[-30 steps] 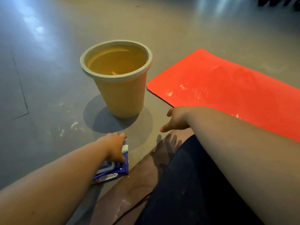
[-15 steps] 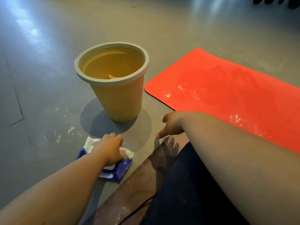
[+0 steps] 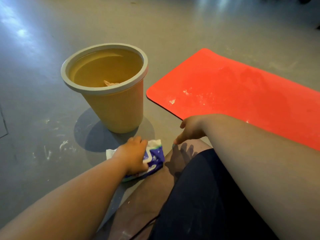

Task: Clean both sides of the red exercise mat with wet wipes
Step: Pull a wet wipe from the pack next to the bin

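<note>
Matt red mat (image 3: pixel 242 94), glossy plastic wipe pack (image 3: pixel 155 161), smooth plastic bin (image 3: pixel 117 108), sheeny grey floor (image 3: pixel 43 84)

Grey floor (image 3: pixel 173 23), glossy, with pale glare at upper left. We see three things on it: a yellow bin (image 3: pixel 116 108) with a grey rim, upright on its round shadow; a red mat (image 3: pixel 242 94), flat, just right of the bin and apart from it, its near end flecked white; and a blue pack (image 3: pixel 155 158) of wipes near the bin's foot — whether it rests fully on the floor we cannot tell. White smears (image 3: pixel 63 144) mark the floor left of the bin; a thin seam (image 3: pixel 4 125) runs at the left edge.
</note>
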A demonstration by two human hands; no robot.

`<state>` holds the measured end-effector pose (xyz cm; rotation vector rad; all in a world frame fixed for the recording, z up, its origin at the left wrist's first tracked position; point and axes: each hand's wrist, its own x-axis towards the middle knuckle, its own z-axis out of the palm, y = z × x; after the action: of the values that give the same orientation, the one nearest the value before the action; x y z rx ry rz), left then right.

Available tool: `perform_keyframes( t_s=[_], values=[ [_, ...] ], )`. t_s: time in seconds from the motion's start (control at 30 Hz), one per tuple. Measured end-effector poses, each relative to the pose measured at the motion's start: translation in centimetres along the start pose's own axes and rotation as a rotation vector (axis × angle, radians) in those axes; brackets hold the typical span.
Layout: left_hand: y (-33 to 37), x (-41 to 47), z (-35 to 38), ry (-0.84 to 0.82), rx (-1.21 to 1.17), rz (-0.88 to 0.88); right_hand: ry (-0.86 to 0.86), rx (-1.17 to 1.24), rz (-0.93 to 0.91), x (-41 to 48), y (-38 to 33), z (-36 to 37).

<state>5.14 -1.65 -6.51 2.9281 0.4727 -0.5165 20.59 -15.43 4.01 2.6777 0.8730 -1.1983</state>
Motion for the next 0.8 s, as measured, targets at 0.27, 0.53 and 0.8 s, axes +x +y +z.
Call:
perform_keyframes(
  t_s=[0.27, 0.53, 0.8],
  values=[
    [2.8, 3.5, -3.6, 0.015, -0.466, -0.207, -0.072, 0.136, -0.024, 0.2, 0.2, 0.4],
    [3.4, 3.1, -0.3, -0.037, -0.3, -0.482, -0.113, 0.188, -0.011, 0.3, 0.8, 0.9],
    [3.7, 3.7, -3.4, 0.147, -0.992, -0.477, -0.088, 0.44, 0.028, 0.7, 2.0, 0.8]
  ],
)
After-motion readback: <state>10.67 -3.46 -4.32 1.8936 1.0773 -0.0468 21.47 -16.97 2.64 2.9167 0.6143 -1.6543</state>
